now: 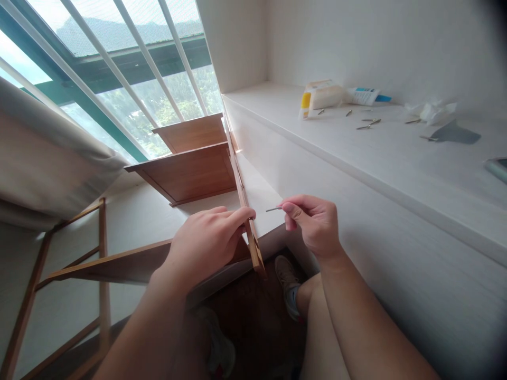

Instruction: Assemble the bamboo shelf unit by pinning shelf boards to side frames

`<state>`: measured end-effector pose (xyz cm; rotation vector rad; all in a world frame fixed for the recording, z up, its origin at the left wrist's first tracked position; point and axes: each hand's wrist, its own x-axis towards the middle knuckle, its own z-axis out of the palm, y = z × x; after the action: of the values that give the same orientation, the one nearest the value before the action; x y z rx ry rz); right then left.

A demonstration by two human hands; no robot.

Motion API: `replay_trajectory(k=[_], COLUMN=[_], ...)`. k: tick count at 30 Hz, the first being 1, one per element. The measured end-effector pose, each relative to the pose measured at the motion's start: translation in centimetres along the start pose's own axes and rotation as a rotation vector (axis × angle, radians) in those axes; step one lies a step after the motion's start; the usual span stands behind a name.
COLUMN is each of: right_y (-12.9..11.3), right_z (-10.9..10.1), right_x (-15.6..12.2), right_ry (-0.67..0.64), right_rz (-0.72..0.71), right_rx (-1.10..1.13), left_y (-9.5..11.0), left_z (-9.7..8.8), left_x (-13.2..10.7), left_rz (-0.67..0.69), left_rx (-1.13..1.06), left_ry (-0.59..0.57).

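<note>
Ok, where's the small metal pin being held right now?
Head view, just right of centre: the pin is pinched in the right hand, pointing at the shelf rail under the left hand.

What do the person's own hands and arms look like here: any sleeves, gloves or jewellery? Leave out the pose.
The left hand and right hand are bare: no gloves, no rings in view. The left forearm and right forearm are uncovered to the picture's edge, with no sleeve, watch or bracelet showing. The fingernails that show look short.

Brown wooden shelf (190,174); white ledge (396,158); green window frame (130,68); silver screw (273,209).
</note>
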<state>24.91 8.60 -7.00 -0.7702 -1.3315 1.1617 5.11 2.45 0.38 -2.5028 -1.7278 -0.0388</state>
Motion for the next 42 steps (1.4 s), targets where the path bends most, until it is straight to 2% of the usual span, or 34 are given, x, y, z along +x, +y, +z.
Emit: replay_trajectory(k=[4,7,22,34,38,42], right_y=[0.5,0.8,1.9,3.1,3.2,3.3], right_z=[0.4,0.9,1.7,1.2,1.6,1.8], right_x=[0.0,-0.1,-0.1,0.0,-0.2,-0.4], right_ry=[-0.120,-0.141,-0.061,-0.111,-0.060,-0.031], right_rz=[-0.054,-0.068,-0.091,-0.148,-0.212,-0.172], right_rx=[-0.035,-0.014,0.119,0.095,0.120,0.118], left_y=[0.0,0.1,-0.1,0.0,0.0,0.1], left_z=[0.0,0.0,0.2,0.1,0.1,0.1], left_x=[0.1,0.1,0.1,0.0,0.0,0.1], left_rz=[0.006,0.005,-0.013,-0.009,0.003,0.006], left_rx=[0.001,0.002,0.002,0.018,0.015,0.018], left_ry=[0.006,0.013,-0.001,0.006,0.017,0.028])
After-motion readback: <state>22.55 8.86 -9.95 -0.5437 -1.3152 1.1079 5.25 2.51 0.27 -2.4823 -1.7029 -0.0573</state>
